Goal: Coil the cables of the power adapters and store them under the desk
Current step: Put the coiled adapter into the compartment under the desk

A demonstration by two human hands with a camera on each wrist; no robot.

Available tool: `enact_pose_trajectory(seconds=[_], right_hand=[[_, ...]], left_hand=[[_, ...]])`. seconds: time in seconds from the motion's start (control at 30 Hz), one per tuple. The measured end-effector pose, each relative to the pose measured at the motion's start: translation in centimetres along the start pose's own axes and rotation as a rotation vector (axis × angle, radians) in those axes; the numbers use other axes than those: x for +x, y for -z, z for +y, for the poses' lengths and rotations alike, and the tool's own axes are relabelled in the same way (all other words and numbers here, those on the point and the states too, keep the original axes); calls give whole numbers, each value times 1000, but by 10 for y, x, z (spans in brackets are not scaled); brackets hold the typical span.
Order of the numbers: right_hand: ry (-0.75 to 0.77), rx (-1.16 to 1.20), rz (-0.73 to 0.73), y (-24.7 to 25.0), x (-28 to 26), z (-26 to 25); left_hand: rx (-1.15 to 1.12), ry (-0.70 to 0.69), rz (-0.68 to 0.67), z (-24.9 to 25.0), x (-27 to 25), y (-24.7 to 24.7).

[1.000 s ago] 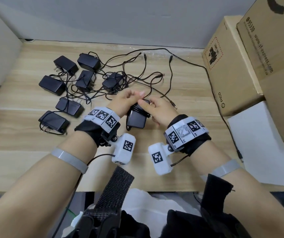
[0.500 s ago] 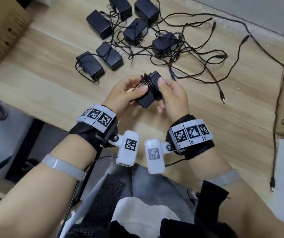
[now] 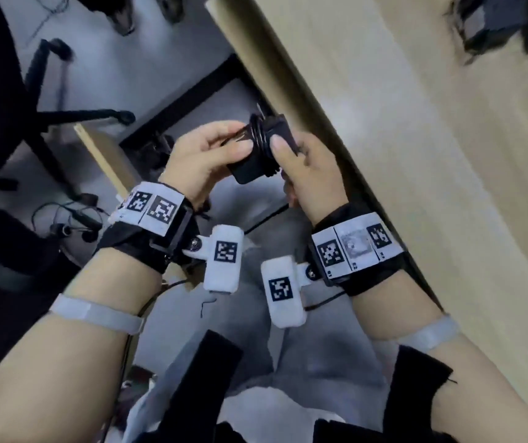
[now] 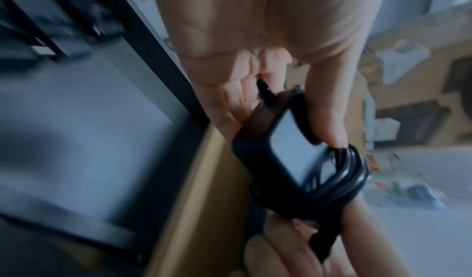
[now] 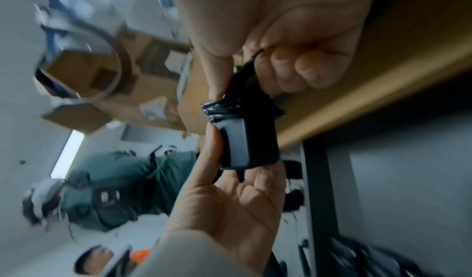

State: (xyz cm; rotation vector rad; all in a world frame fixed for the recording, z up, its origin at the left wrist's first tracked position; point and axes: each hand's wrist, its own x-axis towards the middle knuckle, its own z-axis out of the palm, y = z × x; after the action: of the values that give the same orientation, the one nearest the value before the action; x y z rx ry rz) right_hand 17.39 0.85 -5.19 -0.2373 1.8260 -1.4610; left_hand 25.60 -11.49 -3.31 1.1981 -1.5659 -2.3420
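Right now you hold one black adapter (image 3: 264, 155) between both hands, off the front edge of the desk (image 3: 416, 155) and above the floor. Its cable (image 3: 257, 135) is wound in tight loops around the middle of the body.

Your left hand (image 3: 205, 161) is on the left side of the adapter, fingers curled, thumb and fingertips pinching the end nearest the loops. In the left wrist view the thumb presses the adapter's flat face right beside the cable, and the fingers sit behind it.

Your right hand (image 3: 310, 167) grips the other side. Its thumb lies across the top face, touching the loops, and the other fingers curl underneath. In the right wrist view those curled fingers pinch a short piece of cable above the coil.

More adapters (image 3: 495, 24) lie blurred on the desk at the top right of the head view, well apart from your hands. A black chair (image 3: 32, 100) stands on the floor to the left, and a cardboard box (image 3: 106, 155) sits below the desk edge near your left hand.
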Motion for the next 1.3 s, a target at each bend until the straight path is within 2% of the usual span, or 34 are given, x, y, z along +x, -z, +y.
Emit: enact_pose_trajectory(seconds=[0.13, 0.27, 0.33, 0.43, 0.5, 0.57, 0.67, 0.83, 0.9, 0.97, 1.03, 1.17, 1.3], right_hand=[[-147, -166, -160, -61, 22, 57], [-309, -425, -242, -87, 36, 110], [-363, -634, -286, -95, 41, 125], [-381, -904, -354, -111, 49, 137], [-409, -1021, -416, -121, 55, 145], [-481, -1135, -520, -129, 61, 154], [-539, -1185, -620, -137, 66, 164], [-488, -1447, -678, -147, 69, 173], [-460, -1478, -748, -145, 73, 176], [-453, -1464, -812, -142, 78, 176], [-489, -1394, -803, -140, 79, 172], [-536, -1158, -633, -135, 77, 151], [-619, -718, -489, -113, 74, 106]], left_hand=[[221, 103, 242, -50, 6, 75], [535, 106, 666, -97, 6, 125], [548, 190, 787, -117, 6, 144], [394, 316, 789, -142, 7, 162], [379, 338, 764, -156, 5, 167], [406, 322, 736, -156, 3, 165], [436, 298, 708, -156, 2, 166], [470, 291, 718, -156, 8, 171], [458, 298, 721, -157, 9, 171], [446, 303, 717, -157, 9, 169], [395, 300, 701, -154, 7, 167], [254, 314, 723, -145, 5, 160], [263, 304, 720, -111, 4, 127]])
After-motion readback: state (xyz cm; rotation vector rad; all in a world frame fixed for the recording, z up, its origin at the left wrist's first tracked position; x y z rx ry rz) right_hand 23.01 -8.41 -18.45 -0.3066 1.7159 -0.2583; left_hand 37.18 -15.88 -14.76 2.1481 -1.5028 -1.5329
